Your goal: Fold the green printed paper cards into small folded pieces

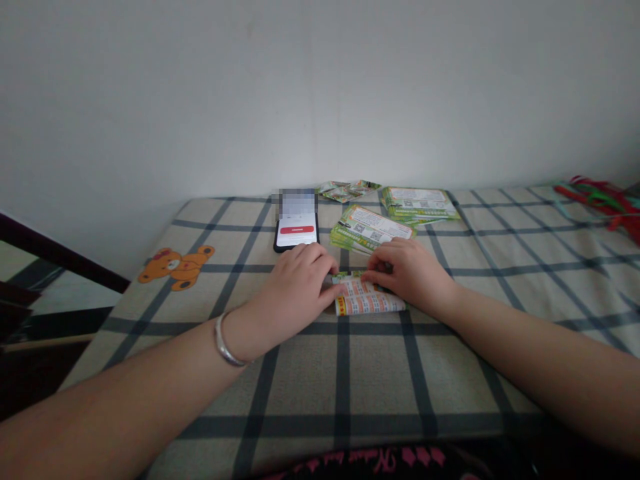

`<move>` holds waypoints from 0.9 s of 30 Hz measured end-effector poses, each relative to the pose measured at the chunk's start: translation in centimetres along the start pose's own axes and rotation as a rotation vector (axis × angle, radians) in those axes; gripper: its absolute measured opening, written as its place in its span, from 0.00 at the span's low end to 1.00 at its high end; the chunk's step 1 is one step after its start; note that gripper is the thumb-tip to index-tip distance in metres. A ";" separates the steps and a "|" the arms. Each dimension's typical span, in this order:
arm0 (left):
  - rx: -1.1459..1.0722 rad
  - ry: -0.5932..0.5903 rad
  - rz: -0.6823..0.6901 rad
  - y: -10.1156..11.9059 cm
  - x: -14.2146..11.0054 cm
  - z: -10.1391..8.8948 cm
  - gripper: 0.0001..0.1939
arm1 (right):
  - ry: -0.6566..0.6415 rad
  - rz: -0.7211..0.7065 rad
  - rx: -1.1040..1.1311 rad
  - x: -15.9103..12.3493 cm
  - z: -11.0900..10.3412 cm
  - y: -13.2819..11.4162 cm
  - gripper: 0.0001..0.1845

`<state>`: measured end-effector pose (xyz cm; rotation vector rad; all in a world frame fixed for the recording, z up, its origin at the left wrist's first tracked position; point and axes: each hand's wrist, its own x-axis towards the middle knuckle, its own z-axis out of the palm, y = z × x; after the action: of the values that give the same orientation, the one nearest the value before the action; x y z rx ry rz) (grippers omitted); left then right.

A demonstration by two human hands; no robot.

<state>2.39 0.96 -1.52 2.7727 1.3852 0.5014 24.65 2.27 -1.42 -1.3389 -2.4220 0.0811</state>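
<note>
A printed paper sheet (371,298) with orange and white rows lies on the table in front of me, its far edge folded over to a green side. At its left end my left hand (306,280) pinches the paper between thumb and fingers. My right hand (407,272) is closed on the folded far edge at the right, fingers curled. Just beyond the hands sits a stack of green and white leaflets (370,225), partly behind the right fingers. A second leaflet stack (419,202) lies farther back to the right.
A phone (297,230) with a lit screen lies behind my left hand. Folded green papers (349,191) rest against the wall. An orange bear picture (176,268) is at the left on the checked tablecloth (305,393). Red and green strands (607,203) lie far right.
</note>
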 end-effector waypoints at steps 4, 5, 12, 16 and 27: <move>-0.037 0.005 -0.043 0.0 0.1 0.2 0.13 | 0.003 -0.013 -0.021 0.1 0.2 0.1 0.09; -0.048 0.007 -0.048 -0.1 0.1 0.2 0.13 | 0.003 -0.016 -0.019 0.1 0.2 0.1 0.09; -0.090 0.015 -0.046 -0.4 0.1 0.5 0.13 | -0.015 -0.028 0.010 0.0 0.1 0.2 0.10; -0.118 0.027 -0.047 -0.5 0.1 0.7 0.12 | -0.028 -0.022 0.014 0.0 0.1 0.0 0.15; -0.186 0.047 -0.020 -0.7 0.3 1.1 0.10 | 0.005 -0.097 0.027 0.1 0.2 0.2 0.13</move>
<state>2.29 1.76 -2.56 2.6134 1.2999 0.6622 24.68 2.50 -1.61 -1.2062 -2.4682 0.0842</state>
